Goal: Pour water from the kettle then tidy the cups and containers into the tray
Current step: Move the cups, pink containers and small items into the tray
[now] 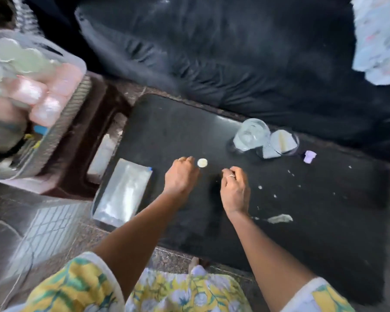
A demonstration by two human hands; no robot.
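Floral sleeves, two, yellow and green, frame our forearms nearest the lens; between them hangs the same printed cloth

Hands, two. Our left hand (181, 176) rests knuckles-up on the black tabletop (302, 221), fingers curled under, their tips touching or just beside a small pale round lid (202, 163); whether it is actually pinched we cannot tell. Our right hand (234, 188) hovers loosely curled just to the right, ring showing, nothing visibly held

Clear cups, two, at the table's far edge: one glass tumbler (251, 135) with what looks like water, and one tilted cup (284, 141) leaning beside it, touching or nearly so

Lilac stopper (310, 156), one, just right of the cups

Foil-wrapped packet (123, 192), one, at the table's left edge, near our left hand

Clear plastic tray (61, 122), one, on a brown stool well left of the table, already holding pink and pale-green lidded containers; blur forbids a count. Kettle: not in view

White spill marks, several small specks and one larger smear, on the right half of the table

Risks, as we judge them: the lid is small and flat, so a fingertip pickup may skid it off the edge; reaching past for the cups could tip the filled tumbler; the tray sits well apart, so each carry crosses open floor
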